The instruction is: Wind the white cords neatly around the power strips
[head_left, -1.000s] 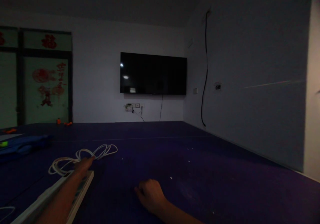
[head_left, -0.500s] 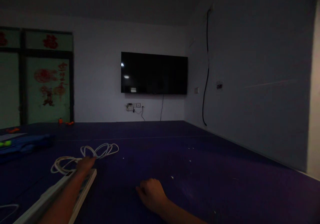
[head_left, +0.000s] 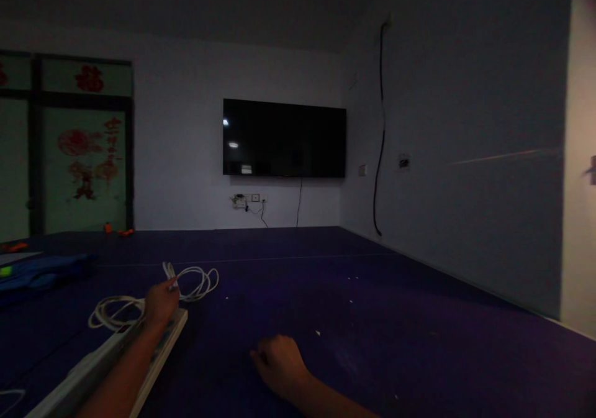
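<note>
The room is dim. A white coiled cable (head_left: 195, 281) lies on the dark purple surface (head_left: 354, 318) ahead of me on the left. My left hand (head_left: 161, 302) is closed on a loop of that cable and lifts it slightly. Under my left forearm runs a long white power strip (head_left: 107, 362). My right hand (head_left: 279, 363) rests on the surface near the lower middle, fingers curled, with nothing visible in it.
A black television (head_left: 284, 138) hangs on the far wall above wall sockets (head_left: 249, 199). A blue object (head_left: 41, 270) lies at the far left, with small orange items (head_left: 116, 230) beyond. A black cord (head_left: 380, 132) hangs down the right wall.
My left hand has closed on the white cable and raised a loop of it off the surface. The power strip has shifted a little forward. My right hand has stayed put.
</note>
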The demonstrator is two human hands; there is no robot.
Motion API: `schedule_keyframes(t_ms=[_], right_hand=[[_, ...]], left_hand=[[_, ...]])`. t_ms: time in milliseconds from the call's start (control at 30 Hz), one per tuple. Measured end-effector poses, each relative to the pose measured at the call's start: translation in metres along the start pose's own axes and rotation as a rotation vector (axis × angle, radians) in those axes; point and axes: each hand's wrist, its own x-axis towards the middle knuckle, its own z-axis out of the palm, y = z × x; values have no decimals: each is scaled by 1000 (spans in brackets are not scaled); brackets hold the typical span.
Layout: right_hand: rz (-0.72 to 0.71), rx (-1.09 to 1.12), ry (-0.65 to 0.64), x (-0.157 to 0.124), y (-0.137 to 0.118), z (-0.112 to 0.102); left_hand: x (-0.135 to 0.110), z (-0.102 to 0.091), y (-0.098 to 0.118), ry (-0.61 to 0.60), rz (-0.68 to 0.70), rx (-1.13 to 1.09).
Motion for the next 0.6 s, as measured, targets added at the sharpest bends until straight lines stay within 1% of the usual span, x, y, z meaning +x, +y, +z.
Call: schedule_keyframes(t_ms=[67,200,300,400,500,600], right_hand=[[2,10,-1,-1,0,-1],[8,20,13,-1,0,-4],[8,20,29,0,1,-1],[12,27,49,2,3,5],[44,85,124,3,4,7],[148,232,286,2,6,4]], left_hand=[[-1,-2,14,12,44,-30],[-3,-11,46,82,167,-118],[-5,-25,71,129,236,-188],[-10,-43,100,159,300,-247],[-20,-60,136,222,402,-370],[-32,-71,171,274,467,-474]])
